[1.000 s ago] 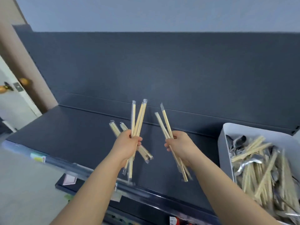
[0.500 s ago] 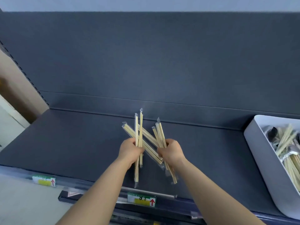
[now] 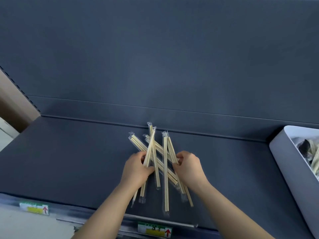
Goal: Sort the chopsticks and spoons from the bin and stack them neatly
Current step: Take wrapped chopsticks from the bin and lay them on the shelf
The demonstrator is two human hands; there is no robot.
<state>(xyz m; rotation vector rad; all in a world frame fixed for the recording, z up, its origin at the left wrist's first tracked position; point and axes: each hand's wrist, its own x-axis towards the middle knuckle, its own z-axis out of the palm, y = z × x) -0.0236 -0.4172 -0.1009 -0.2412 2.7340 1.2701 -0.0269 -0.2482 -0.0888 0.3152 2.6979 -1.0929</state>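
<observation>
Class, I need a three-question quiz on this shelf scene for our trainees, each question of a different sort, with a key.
1. True or false: the wrapped chopsticks form a neat parallel stack.
2. The white bin stands: A) at the left end of the dark shelf; B) at its right end; C) on the floor.
3. Fill in: the left hand and the right hand each grip ____.
Key: 1 false, they cross one another; 2 B; 3 wrapped chopsticks.
</observation>
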